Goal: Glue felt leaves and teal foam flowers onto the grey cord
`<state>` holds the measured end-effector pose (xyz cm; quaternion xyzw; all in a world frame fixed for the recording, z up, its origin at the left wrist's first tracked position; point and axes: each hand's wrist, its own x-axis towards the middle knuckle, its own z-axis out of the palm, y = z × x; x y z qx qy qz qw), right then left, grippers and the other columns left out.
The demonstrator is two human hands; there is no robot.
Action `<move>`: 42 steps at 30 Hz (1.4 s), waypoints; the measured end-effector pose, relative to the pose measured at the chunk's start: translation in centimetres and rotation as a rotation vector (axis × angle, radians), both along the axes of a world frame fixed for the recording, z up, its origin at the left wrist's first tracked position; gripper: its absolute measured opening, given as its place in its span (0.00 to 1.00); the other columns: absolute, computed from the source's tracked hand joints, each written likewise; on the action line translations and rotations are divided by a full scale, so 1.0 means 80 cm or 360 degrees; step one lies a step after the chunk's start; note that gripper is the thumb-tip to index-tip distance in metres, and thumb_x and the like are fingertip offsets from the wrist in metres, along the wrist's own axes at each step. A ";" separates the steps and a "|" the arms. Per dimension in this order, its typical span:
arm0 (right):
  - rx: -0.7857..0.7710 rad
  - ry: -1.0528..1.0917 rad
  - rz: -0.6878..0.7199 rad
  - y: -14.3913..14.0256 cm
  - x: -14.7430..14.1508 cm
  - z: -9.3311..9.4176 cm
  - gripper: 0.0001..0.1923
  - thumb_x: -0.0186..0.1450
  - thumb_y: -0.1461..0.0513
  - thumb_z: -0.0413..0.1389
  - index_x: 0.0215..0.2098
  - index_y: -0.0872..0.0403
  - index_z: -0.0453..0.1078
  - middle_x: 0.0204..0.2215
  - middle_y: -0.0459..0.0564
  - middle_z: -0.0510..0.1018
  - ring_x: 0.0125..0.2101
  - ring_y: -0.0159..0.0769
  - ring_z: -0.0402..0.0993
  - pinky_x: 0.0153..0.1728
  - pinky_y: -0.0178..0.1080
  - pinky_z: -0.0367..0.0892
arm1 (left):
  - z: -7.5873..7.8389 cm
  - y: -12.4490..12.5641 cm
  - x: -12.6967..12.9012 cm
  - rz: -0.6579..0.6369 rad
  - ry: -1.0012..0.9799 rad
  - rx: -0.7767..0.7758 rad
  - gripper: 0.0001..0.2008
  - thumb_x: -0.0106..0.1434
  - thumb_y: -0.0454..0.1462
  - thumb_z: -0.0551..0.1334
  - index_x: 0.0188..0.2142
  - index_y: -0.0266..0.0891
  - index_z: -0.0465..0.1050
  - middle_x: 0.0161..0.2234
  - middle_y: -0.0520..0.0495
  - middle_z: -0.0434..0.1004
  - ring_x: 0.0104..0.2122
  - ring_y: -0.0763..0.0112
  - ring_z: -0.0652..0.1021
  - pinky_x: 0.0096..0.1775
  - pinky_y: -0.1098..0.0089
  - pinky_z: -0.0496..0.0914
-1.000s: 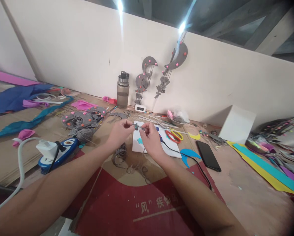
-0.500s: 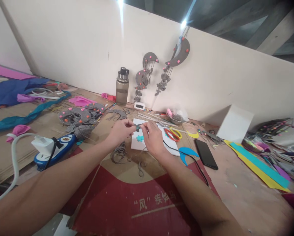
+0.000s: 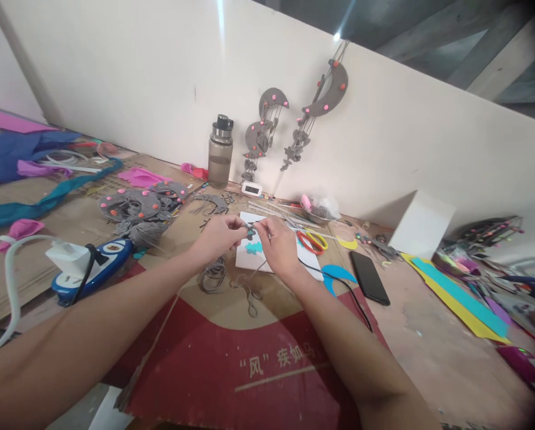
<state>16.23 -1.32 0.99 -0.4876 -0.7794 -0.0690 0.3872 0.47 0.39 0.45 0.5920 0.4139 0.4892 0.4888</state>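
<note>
Both the left hand (image 3: 220, 236) and right hand (image 3: 280, 248) pinch a small gray piece (image 3: 250, 230) between them; a loosened pinch risks dropping it into the string (image 3: 214, 276) below.

Grey cut-out piece (image 3: 250, 230) between left hand (image 3: 218, 237) and right hand (image 3: 280, 248). Below: white sheet (image 3: 274, 255), teal shape (image 3: 253, 247). Right of right hand: red-yellow scissors (image 3: 311, 240), black phone (image 3: 369, 277).
</note>
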 end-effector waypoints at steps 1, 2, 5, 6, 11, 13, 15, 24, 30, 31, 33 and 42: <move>-0.0003 0.0011 0.0005 0.001 0.001 0.000 0.13 0.68 0.56 0.47 0.30 0.52 0.66 0.29 0.48 0.73 0.33 0.35 0.67 0.36 0.36 0.59 | 0.001 0.000 0.000 -0.0010 -0.0010 -0.0018 0.02 0.48 0.33 0.63 0.22 0.37 0.70 0.16 0.53 0.66 0.15 0.79 0.64 0.18 0.76 0.58; -0.0009 0.0023 0.0010 0.001 0.002 0.000 0.13 0.68 0.56 0.47 0.30 0.52 0.66 0.29 0.48 0.73 0.33 0.35 0.68 0.36 0.36 0.59 | 0.001 0.000 0.000 -0.0024 -0.0022 -0.0040 0.02 0.47 0.33 0.63 0.22 0.37 0.70 0.15 0.53 0.66 0.15 0.79 0.64 0.18 0.76 0.58; -0.0038 0.0061 0.0059 0.004 0.006 0.000 0.12 0.67 0.56 0.49 0.29 0.52 0.67 0.28 0.47 0.74 0.32 0.34 0.68 0.36 0.35 0.60 | 0.005 -0.001 -0.001 -0.0118 -0.0046 -0.0122 0.02 0.48 0.33 0.62 0.21 0.36 0.70 0.14 0.54 0.64 0.15 0.80 0.63 0.17 0.77 0.55; -0.0052 0.0078 0.0090 0.004 0.007 0.001 0.12 0.67 0.56 0.50 0.30 0.52 0.68 0.28 0.47 0.74 0.32 0.34 0.68 0.36 0.35 0.60 | 0.006 -0.001 -0.002 -0.0156 -0.0049 -0.0152 0.02 0.48 0.33 0.62 0.21 0.36 0.70 0.14 0.54 0.63 0.14 0.80 0.62 0.17 0.77 0.54; -0.0158 0.0100 0.0211 0.006 0.012 0.005 0.11 0.66 0.55 0.51 0.30 0.51 0.71 0.29 0.47 0.76 0.33 0.33 0.70 0.37 0.35 0.61 | 0.007 0.003 -0.008 -0.0341 -0.0016 -0.0284 0.02 0.49 0.33 0.61 0.22 0.36 0.71 0.13 0.54 0.62 0.13 0.81 0.60 0.17 0.77 0.51; -0.0195 0.0077 0.0216 0.007 0.013 0.006 0.11 0.66 0.55 0.51 0.30 0.50 0.71 0.29 0.46 0.76 0.33 0.33 0.71 0.38 0.35 0.62 | 0.007 0.004 -0.010 -0.0397 -0.0006 -0.0290 0.02 0.49 0.33 0.62 0.23 0.36 0.72 0.13 0.54 0.62 0.13 0.81 0.59 0.17 0.76 0.51; -0.0213 0.0079 0.0234 0.007 0.013 0.007 0.11 0.66 0.55 0.51 0.31 0.51 0.71 0.29 0.46 0.77 0.33 0.33 0.71 0.38 0.35 0.62 | 0.006 0.005 -0.011 -0.0409 -0.0026 -0.0268 0.02 0.49 0.34 0.63 0.22 0.36 0.72 0.13 0.54 0.61 0.13 0.81 0.59 0.17 0.76 0.51; -0.0279 0.0212 0.0283 0.012 0.018 0.003 0.11 0.65 0.55 0.52 0.32 0.52 0.71 0.27 0.45 0.76 0.29 0.31 0.70 0.33 0.33 0.62 | 0.016 0.001 -0.012 -0.0432 -0.0013 -0.0334 0.06 0.52 0.37 0.66 0.26 0.35 0.72 0.14 0.52 0.67 0.11 0.82 0.61 0.14 0.78 0.50; -0.0191 0.0206 0.0343 0.017 0.022 0.000 0.10 0.65 0.56 0.53 0.31 0.52 0.71 0.27 0.46 0.76 0.29 0.31 0.70 0.32 0.33 0.62 | 0.025 -0.004 -0.010 -0.0401 -0.0072 -0.0443 0.06 0.53 0.34 0.65 0.30 0.32 0.72 0.20 0.48 0.75 0.19 0.76 0.74 0.26 0.75 0.69; -0.0190 0.0193 0.0352 0.017 0.023 0.000 0.10 0.65 0.56 0.53 0.31 0.52 0.71 0.28 0.46 0.76 0.29 0.31 0.70 0.32 0.33 0.62 | 0.025 -0.004 -0.010 -0.0393 -0.0072 -0.0451 0.06 0.54 0.34 0.65 0.31 0.32 0.72 0.21 0.48 0.75 0.20 0.76 0.74 0.27 0.75 0.69; -0.0199 0.0144 0.0367 0.017 0.025 0.002 0.09 0.65 0.56 0.53 0.31 0.52 0.71 0.28 0.46 0.77 0.30 0.31 0.71 0.33 0.34 0.62 | 0.025 -0.004 -0.010 -0.0389 -0.0067 -0.0457 0.06 0.54 0.33 0.64 0.32 0.31 0.72 0.21 0.47 0.76 0.21 0.76 0.75 0.28 0.75 0.70; -0.0150 -0.0146 0.0385 0.014 0.026 0.011 0.09 0.66 0.58 0.52 0.33 0.53 0.71 0.28 0.47 0.77 0.30 0.31 0.70 0.33 0.33 0.60 | 0.026 -0.006 -0.009 -0.0401 0.0005 -0.0404 0.03 0.55 0.31 0.62 0.29 0.32 0.72 0.19 0.49 0.74 0.19 0.77 0.73 0.25 0.76 0.68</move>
